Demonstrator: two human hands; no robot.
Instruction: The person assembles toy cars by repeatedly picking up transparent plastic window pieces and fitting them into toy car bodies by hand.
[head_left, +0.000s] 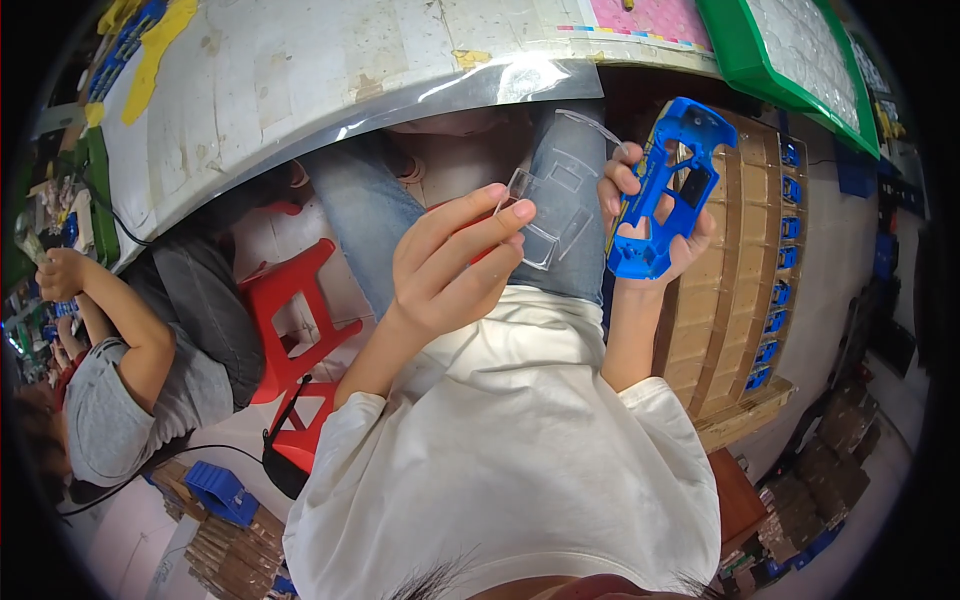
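My left hand (455, 255) pinches a clear plastic window piece (563, 190) by its left edge, between thumb and fingers. This see-through part has several framed panes and hangs over my lap. To its right, my right hand (690, 240) grips a blue toy car body shell (672, 190), fingers along its left side and the palm beneath. The shell is tilted up, with its hollow inside and window openings showing. A small gap lies between the clear piece and the shell.
A worn white table (300, 60) curves ahead, with a clear sheet (440, 100) along its edge. A green tray (780, 60) stands at the far right. Beside me is a compartmented box (720, 300) with several blue car shells. Left are a red stool (290, 320) and a seated person (150, 350).
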